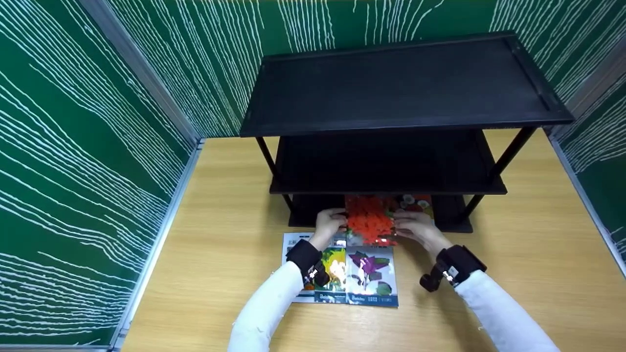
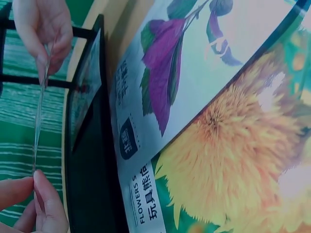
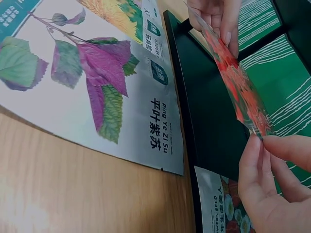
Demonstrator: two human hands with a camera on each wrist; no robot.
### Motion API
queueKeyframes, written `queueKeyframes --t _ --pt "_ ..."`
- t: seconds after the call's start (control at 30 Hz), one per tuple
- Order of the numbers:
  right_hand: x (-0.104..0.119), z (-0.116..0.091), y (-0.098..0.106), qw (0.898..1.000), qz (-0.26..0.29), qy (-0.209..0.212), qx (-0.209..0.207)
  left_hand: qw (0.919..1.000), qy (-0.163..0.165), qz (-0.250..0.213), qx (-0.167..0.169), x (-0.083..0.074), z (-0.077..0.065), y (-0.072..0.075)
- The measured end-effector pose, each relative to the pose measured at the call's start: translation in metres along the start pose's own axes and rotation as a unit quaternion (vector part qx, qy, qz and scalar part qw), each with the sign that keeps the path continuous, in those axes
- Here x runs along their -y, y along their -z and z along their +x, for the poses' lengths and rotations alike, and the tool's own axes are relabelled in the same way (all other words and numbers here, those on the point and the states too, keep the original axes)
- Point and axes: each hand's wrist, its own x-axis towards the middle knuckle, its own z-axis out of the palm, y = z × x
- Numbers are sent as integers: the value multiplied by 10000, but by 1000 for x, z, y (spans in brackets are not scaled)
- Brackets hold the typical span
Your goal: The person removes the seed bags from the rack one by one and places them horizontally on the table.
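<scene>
Both hands pinch a seed packet (image 1: pixel 369 220) printed with red flowers, one hand at each side edge. It is held up at the front of the lowest shelf and appears nearly edge-on in the left wrist view. My left hand (image 1: pixel 328 227) has thumb and fingertips on the left edge; my right hand (image 1: pixel 418 227) pinches the right edge. Below them on the table lie a purple-leaf packet (image 1: pixel 371 276) and a yellow-flower packet (image 1: pixel 335 269), overlapping. Another packet (image 1: pixel 292 243) shows partly beneath my left wrist. A packet with white-and-red pictures (image 3: pixel 214 199) lies on the lowest shelf, partly hidden.
A black three-tier rack (image 1: pixel 406 88) stands at the back of the wooden table (image 1: pixel 210 254). Its middle shelf (image 1: pixel 386 161) overhangs the lowest one, and thin posts (image 1: pixel 511 154) stand at the sides. Green panels (image 1: pixel 73 171) with white wavy lines enclose the table.
</scene>
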Motion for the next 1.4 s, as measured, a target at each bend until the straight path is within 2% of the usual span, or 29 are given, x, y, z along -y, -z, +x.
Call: queueKeyframes --t 0.03,0.1,0.13,0.2,0.23,0.27,0.47,0.83,1.13,1.4 --pt "0 -1 1 10000 1 3 5 10000 59 -9 -4 -31 -25 -3" --pt "-1 -4 2 10000 37 28 17 9998 177 17 -18 -72 -60 -7" --pt "-1 -5 2 10000 63 41 19 9998 192 -16 -7 -83 -70 -8" --pt "-3 -8 3 9999 89 75 20 9997 206 -80 46 -91 -78 -9" --pt "-4 -10 4 9999 104 97 40 9997 216 -83 82 -92 -80 -9" --pt "-4 -12 5 9999 93 108 51 9999 143 -30 79 -88 -78 -10" --pt "-9 -20 8 9997 174 110 135 9997 199 -78 122 -65 -68 -14" --pt "-20 -32 14 9985 543 -77 85 9989 361 -223 196 -61 -79 -22" --pt "-24 -45 19 9988 437 -157 179 9981 429 -180 408 -59 -90 -27" --pt "-26 -55 20 9986 294 -428 51 9978 415 -116 511 -59 -101 -30"
